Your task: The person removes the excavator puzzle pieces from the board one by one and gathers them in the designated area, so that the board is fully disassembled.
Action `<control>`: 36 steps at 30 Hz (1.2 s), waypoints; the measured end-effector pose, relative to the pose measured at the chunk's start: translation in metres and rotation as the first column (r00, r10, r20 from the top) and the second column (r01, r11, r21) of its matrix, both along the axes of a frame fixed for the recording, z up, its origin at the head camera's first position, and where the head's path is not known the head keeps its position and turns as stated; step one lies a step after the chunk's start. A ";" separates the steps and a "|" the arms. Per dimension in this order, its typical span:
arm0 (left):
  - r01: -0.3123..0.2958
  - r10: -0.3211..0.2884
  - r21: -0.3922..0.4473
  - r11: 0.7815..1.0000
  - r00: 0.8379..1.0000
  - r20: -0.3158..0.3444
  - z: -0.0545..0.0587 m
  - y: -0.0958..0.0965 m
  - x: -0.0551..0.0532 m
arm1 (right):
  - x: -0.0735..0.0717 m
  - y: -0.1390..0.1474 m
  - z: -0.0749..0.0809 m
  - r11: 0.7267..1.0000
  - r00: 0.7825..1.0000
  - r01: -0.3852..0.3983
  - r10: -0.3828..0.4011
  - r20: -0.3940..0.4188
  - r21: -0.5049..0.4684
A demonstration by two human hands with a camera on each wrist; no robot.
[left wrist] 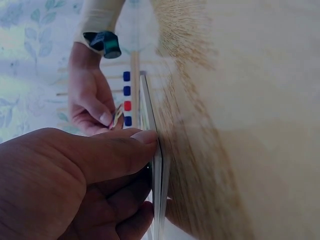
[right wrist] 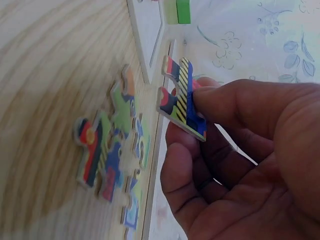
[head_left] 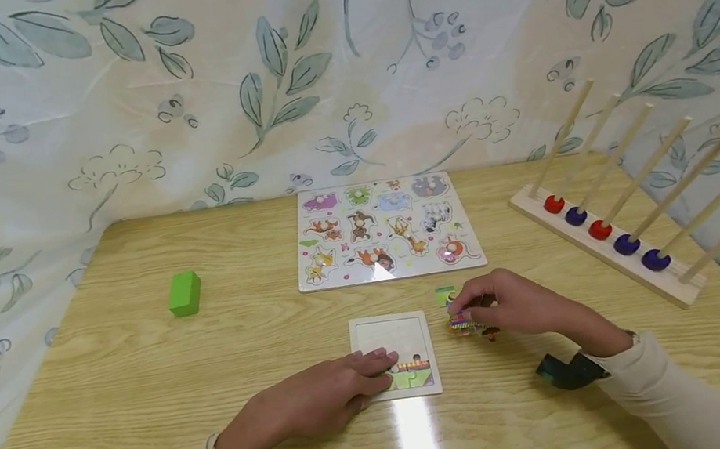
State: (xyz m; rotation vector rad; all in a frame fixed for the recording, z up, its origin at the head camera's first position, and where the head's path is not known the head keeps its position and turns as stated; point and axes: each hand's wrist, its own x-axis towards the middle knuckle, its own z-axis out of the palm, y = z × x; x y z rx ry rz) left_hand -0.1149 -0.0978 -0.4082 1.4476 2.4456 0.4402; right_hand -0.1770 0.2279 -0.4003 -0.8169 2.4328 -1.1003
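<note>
The puzzle piece (right wrist: 183,97), striped yellow and black with blue along one side, is off the table, in the right hand (head_left: 516,302). Grip: pinched between thumb and fingers, as the right wrist view confirms. Below it, loose pieces (right wrist: 117,112) lie on the table (head_left: 264,336) in a loose cluster, just beyond the right edge of a small tray.

The small tray (head_left: 389,336) lies flat. Several joined pieces (head_left: 417,376) occupy its near side, showing green ground and a red and yellow band; its far part shows bare backing. The left hand (head_left: 327,395) rests over the tray's left edge near the near left corner, fingers extended and touching it, partly covering the pieces there. Grip: relaxed, not closed round anything.

Beyond the tray, an animal board (head_left: 411,271) lies against the middle of the table's far edge, its shapes fitted with knobs. A green block (head_left: 184,293) stands toward the far left corner. A peg rack (head_left: 685,287) runs along the right edge, with red and blue beads (head_left: 656,260) at the foot of its rods. Leaf-patterned cloth (head_left: 381,94) hangs behind the far edge.
</note>
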 end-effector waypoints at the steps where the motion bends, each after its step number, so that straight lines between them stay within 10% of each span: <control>1: 0.001 -0.001 0.001 1.000 1.000 -0.002 0.000 0.000 0.000 | 0.000 0.001 0.000 1.000 1.000 0.006 -0.006 0.002 0.003; 36: -0.020 0.022 -0.026 0.999 0.998 0.059 0.003 -0.002 -0.003 | -0.013 0.053 -0.005 0.996 0.997 0.027 -0.032 0.070 0.081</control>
